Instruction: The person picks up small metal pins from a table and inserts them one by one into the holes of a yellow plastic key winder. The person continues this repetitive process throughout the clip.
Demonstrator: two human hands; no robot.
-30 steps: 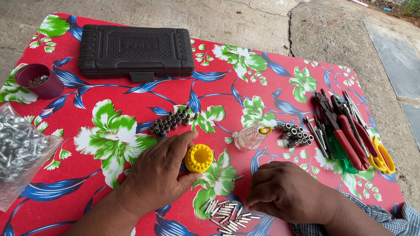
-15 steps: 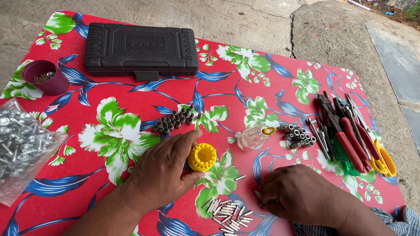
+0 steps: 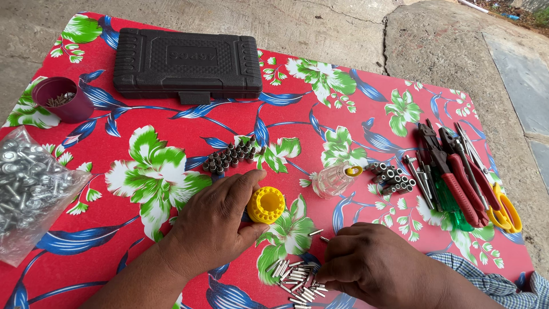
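Left hand: gripping the round yellow plastic bit holder on the red floral tablecloth.
Right hand: pinching among the small loose silver bits.
Risk: bits may be rolling away if nudged.
Room: open cloth lying leftward; pile sitting near the front edge.

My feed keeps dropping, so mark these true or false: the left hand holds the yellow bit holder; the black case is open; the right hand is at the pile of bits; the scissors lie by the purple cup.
1. Left hand holds the yellow bit holder: true.
2. Black case is open: false, it is closed.
3. Right hand is at the pile of bits: true.
4. Yellow-handled scissors lie by the purple cup: false, they lie at the opposite edge, beside the red-handled pliers.
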